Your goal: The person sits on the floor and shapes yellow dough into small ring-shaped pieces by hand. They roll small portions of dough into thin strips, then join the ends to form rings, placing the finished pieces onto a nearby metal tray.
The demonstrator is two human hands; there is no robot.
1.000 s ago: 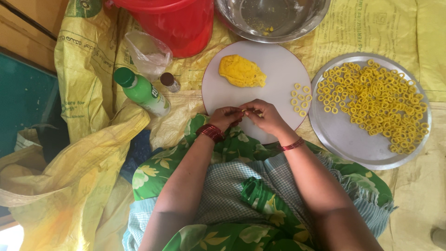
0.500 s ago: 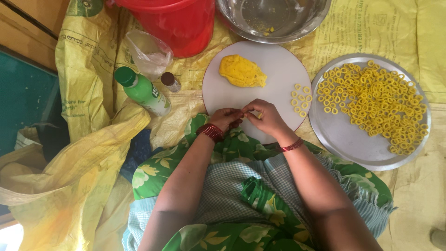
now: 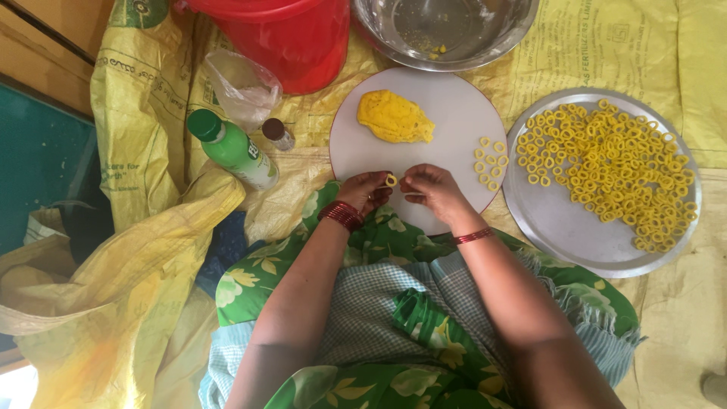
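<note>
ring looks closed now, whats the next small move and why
Probably set the dough ring, pinched between the left hand and right hand, beside the few loose rings on the white board: its loop looks closed, and finished ones already lie there.

Head camera looks straight down — close over white board (image 3: 454, 113).

Small yellow dough ring (image 3: 391, 180) between left hand (image 3: 363, 189) and right hand (image 3: 430, 188), over round white board (image 3: 454, 106).
</note>
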